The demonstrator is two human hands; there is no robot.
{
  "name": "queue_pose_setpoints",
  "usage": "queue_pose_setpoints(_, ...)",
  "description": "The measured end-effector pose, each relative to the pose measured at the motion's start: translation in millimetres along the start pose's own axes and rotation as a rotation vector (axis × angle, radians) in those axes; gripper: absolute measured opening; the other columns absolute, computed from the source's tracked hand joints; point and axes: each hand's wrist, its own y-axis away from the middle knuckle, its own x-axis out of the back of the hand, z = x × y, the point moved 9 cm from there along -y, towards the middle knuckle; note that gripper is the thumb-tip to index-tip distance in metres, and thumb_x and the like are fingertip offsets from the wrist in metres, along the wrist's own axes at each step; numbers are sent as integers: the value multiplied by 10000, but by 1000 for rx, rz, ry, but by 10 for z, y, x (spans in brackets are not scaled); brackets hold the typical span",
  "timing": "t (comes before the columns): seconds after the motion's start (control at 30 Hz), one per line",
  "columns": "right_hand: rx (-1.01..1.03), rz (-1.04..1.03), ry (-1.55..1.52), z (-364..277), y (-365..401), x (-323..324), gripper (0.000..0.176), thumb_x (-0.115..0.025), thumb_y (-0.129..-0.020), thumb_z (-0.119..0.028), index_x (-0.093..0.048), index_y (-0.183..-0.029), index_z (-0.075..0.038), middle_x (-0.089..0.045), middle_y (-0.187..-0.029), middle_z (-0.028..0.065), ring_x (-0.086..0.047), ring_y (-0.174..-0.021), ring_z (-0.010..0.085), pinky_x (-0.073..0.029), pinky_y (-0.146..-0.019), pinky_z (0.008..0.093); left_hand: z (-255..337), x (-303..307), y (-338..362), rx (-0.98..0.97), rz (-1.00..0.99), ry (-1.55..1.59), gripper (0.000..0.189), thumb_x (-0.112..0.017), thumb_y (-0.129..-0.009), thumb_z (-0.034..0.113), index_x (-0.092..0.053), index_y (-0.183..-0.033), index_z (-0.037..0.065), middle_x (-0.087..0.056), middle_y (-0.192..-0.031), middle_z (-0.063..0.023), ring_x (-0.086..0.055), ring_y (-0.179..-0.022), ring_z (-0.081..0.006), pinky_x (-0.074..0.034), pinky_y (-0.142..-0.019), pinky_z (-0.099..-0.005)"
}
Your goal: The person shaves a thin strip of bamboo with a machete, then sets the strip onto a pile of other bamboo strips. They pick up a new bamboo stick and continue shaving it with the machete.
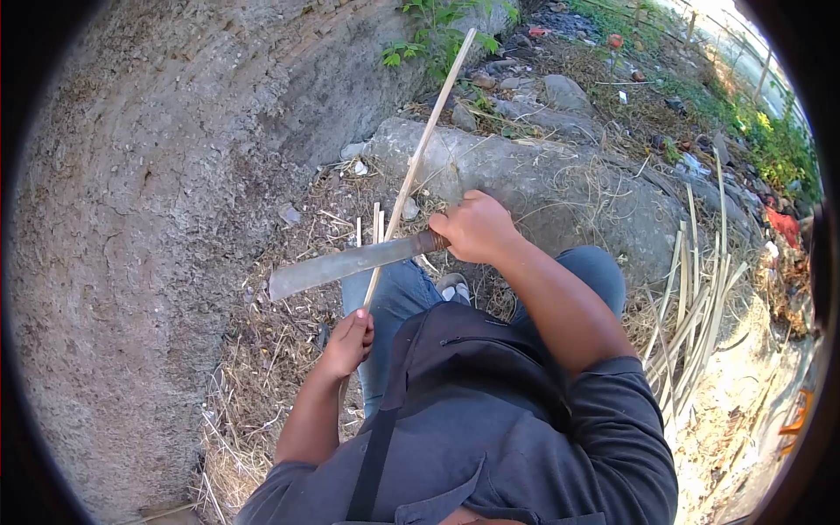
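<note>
My right hand [475,227] grips the handle of a long machete [341,265], its blade pointing left across a thin bamboo strip [425,140]. My left hand [350,343] holds the lower end of that strip near my knee, and the strip slants up and away toward the plants. The blade rests against the strip a little above my left hand. I am sitting, with blue jeans and a dark shirt in view below.
A rough concrete wall [149,201] fills the left. A big grey rock [542,175] lies ahead of my knees. A bundle of split bamboo strips [696,297] leans at my right. Dry grass and shavings [271,341] cover the ground.
</note>
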Motion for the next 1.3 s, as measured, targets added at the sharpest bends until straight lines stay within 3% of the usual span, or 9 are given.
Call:
queue_pose_setpoints(0.1,10,105,42,210,19,98,163,-716,-746,-201,-655,-885,-144,-707,-773,74,-702,-784,288,-507,-793,411,-46,123,103,-51,-38,-51,416,-402,-1093,499,-472,-920,128,-331,-644,54,-267,-493,-61,-220,-445,-241)
queue_pose_setpoints(0.2,-479,156,30,960,154,254,180,-713,-764,-210,-658,-913,-126,-708,-782,92,-708,-809,315,-530,-761,459,-57,293,259,-93,-51,-144,423,-407,-1094,491,-471,-903,118,-353,-658,46,-289,-522,-66,-251,-460,-239)
queue_pose_setpoints(0.5,-539,-95,-431,946,227,-90,171,-681,-797,-226,-678,-930,-119,-706,-848,178,-698,-866,390,-544,-785,512,-282,215,311,59,-27,0,391,-401,-1107,449,-474,-897,127,-359,-685,55,-297,-536,-59,-262,-472,-229)
queue_pose_setpoints(0.6,-572,-11,-279,847,222,-8,152,-686,-802,-226,-680,-913,-122,-710,-816,150,-708,-844,369,-542,-779,494,-312,211,315,52,-13,-8,391,-392,-1109,447,-477,-899,129,-356,-675,57,-293,-522,-57,-254,-464,-230)
queue_pose_setpoints(0.7,-396,53,-9,658,105,93,123,-688,-794,-213,-679,-889,-135,-719,-808,111,-714,-794,344,-533,-758,470,-248,180,247,21,9,-75,413,-391,-1097,494,-468,-900,139,-328,-656,53,-276,-501,-64,-229,-454,-241)
queue_pose_setpoints(0.93,50,84,-7,-63,-8,-78,145,-697,-731,-197,-663,-862,-145,-703,-740,77,-696,-730,294,-497,-787,405,-213,41,108,50,-39,43,442,-390,-1085,537,-450,-898,141,-306,-642,49,-269,-493,-69,-215,-448,-249)
queue_pose_setpoints(1.07,50,150,40,218,39,153,164,-715,-724,-204,-659,-867,-147,-703,-742,72,-690,-728,296,-505,-777,417,-98,94,185,-12,-34,-35,458,-396,-1078,552,-441,-881,141,-315,-641,45,-275,-498,-70,-219,-445,-252)
queue_pose_setpoints(1.2,-470,201,21,1087,237,256,147,-705,-775,-207,-662,-887,-122,-711,-789,115,-702,-786,344,-529,-736,499,-85,285,285,-94,-12,-188,457,-412,-1075,546,-448,-871,138,-333,-644,44,-278,-503,-71,-236,-448,-250)
queue_pose_setpoints(1.3,-588,113,-80,1102,321,91,150,-693,-795,-212,-662,-903,-112,-711,-825,146,-703,-820,374,-533,-756,530,-166,288,203,-74,-8,-157,434,-409,-1087,514,-463,-887,132,-339,-656,42,-275,-508,-76,-247,-461,-239)
